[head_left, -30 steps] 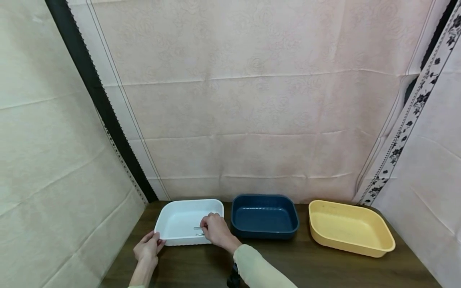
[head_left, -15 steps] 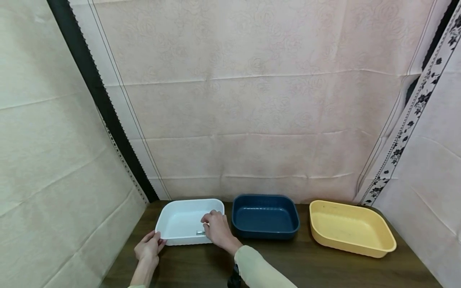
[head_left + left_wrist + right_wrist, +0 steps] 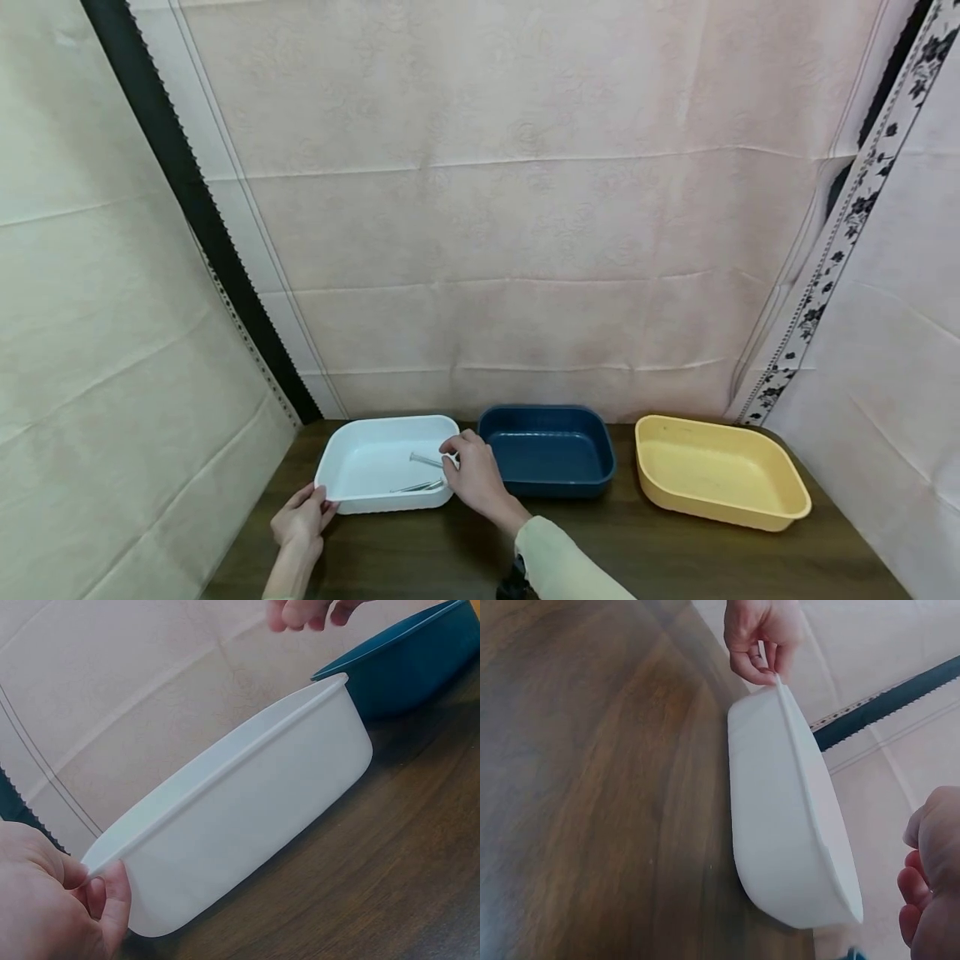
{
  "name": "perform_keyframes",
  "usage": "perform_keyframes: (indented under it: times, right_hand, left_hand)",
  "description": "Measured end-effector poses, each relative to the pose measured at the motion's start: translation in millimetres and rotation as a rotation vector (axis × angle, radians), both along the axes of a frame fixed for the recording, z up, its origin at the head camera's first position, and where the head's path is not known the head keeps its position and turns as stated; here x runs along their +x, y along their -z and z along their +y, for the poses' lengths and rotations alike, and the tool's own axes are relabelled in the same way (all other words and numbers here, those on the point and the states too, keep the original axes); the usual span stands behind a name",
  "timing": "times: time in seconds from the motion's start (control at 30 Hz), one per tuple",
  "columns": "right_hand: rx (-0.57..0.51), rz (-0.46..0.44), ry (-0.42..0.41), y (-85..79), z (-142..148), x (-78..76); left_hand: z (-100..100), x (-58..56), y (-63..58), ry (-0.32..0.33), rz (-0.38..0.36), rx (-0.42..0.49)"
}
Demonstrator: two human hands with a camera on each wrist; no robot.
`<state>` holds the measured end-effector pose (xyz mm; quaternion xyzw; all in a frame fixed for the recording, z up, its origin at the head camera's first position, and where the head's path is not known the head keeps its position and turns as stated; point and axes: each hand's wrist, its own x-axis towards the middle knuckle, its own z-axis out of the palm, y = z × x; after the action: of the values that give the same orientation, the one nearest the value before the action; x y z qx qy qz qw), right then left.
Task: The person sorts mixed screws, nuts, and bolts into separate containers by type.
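My left hand [image 3: 298,521] pinches the front left corner of the white tray [image 3: 386,503] by its rim; in the left wrist view the thumb is on the rim with fingers curled below. Above the tray's right side is my right hand [image 3: 477,477]. Its thumb and fingertips pinch a slim silver screw-like piece [image 3: 426,459] that points left, its far end slightly wider. Several thin silver pieces [image 3: 418,487] lie inside the tray near the front right. In the right wrist view my right hand [image 3: 934,874] shows curled fingers, the held piece hidden.
A dark blue tray [image 3: 551,489] stands close to the right of the white one. Further right is a yellow tray [image 3: 720,510], set at a slight angle. All rest on a dark wooden table [image 3: 600,542], with pale cloth [image 3: 510,250] hanging behind and at both sides.
My right hand has lifted slightly and moved right, carrying the silver piece toward the tray's right rim. Thin silver pieces beneath it now show. My left hand keeps its grip on the corner.
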<state>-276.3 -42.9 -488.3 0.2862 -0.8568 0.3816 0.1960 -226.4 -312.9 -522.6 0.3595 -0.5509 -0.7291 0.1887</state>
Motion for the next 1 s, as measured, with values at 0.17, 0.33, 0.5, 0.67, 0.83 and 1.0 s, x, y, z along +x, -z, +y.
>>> perform_keyframes:
  times: [0.17, 0.33, 0.5, 0.67, 0.83, 1.0]
  right_hand:
    - [-0.053, -0.035, -0.008, 2.4, 19.1, 5.1]
    - [-0.109, -0.058, 0.007, 8.1, 42.7, 10.1]
    - [-0.168, -0.051, 0.022, 14.1, 66.7, 13.6]
    - [-0.195, -0.053, 0.064, 16.9, 87.4, 21.3]
    - [-0.194, -0.057, 0.103, 19.8, 104.8, 27.6]
    - [-0.211, -0.051, 0.154, 21.8, 121.2, 32.1]
  left_hand:
    - [-1.1, 0.7, -0.8, -0.008, -0.006, 0.004]
    - [-0.5, 1.5, -2.3, -0.007, 0.004, 0.008]
    - [0.4, -0.2, -1.6, -0.008, -0.001, -0.004]
    - [0.5, -1.4, -1.0, -0.003, -0.012, -0.002]
    - [0.3, -2.7, -0.4, -0.002, -0.023, 0.008]
    - [1.1, -2.4, -1.4, 0.0, -0.034, 0.014]
